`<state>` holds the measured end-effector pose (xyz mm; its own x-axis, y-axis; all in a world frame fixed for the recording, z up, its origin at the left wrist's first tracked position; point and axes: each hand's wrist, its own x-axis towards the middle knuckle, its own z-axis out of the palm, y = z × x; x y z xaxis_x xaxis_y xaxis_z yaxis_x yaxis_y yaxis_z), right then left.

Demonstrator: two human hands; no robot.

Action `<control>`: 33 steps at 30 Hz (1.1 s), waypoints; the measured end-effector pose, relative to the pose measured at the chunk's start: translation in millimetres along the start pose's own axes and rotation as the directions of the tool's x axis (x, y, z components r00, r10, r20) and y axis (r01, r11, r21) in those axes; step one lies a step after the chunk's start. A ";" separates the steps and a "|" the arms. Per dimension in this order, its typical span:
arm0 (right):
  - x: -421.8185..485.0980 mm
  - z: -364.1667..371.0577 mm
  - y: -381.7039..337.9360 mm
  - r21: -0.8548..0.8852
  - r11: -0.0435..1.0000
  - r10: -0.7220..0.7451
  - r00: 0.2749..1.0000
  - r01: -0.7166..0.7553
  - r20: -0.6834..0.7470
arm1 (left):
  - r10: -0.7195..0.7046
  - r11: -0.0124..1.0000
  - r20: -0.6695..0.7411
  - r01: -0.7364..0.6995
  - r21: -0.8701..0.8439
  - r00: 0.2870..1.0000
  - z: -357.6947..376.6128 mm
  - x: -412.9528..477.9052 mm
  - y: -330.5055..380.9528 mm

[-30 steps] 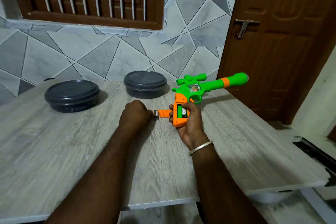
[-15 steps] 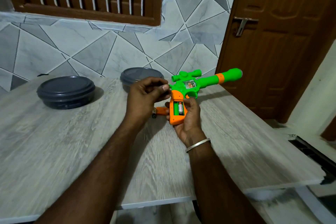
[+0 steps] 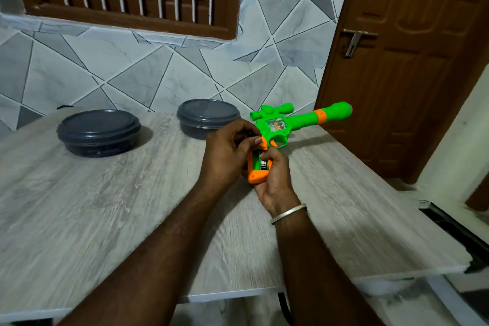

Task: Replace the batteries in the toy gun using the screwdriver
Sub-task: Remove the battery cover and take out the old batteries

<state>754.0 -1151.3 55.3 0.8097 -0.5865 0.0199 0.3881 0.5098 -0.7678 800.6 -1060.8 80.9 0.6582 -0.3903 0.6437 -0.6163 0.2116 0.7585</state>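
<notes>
The green and orange toy gun (image 3: 296, 120) is held above the grey wooden table (image 3: 105, 206), its barrel pointing right toward the door. My right hand (image 3: 275, 180) grips the orange handle from below. The battery compartment (image 3: 256, 161) in the handle is open, and one battery (image 3: 263, 165) lies in its right slot. My left hand (image 3: 227, 151) is at the top of the handle, pinching a small dark cylinder (image 3: 250, 134), which looks like a battery, against the compartment's upper end. No screwdriver is in view.
Two dark round lidded containers stand at the back of the table, one at the left (image 3: 98, 131) and one (image 3: 207, 116) just behind my left hand. A brown door (image 3: 410, 74) is at the right. The table's right edge (image 3: 397, 270) drops to the floor.
My left hand rose from the table, where it rested beside a loose battery and the orange cover, and moved right to the gun's handle. The gun stayed in my right hand.
</notes>
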 end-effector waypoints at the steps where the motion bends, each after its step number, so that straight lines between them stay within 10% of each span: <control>1: 0.1 0.1 0.1 0.011 1.000 0.003 1.000 -0.003 0.002 | 0.008 1.000 0.002 -0.008 0.015 1.000 0.6 -0.3 0.4; 33: 9.2 -3.1 2.2 0.050 0.998 -0.043 0.999 0.043 0.003 | -0.213 0.971 -0.145 0.193 -0.138 0.966 3.5 -5.5 -2.4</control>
<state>761.0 -1157.5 51.8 0.7933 -0.6063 0.0548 0.4441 0.5147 -0.7334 797.0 -1062.3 75.1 0.8299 -0.2920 0.4754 -0.4121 0.2535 0.8752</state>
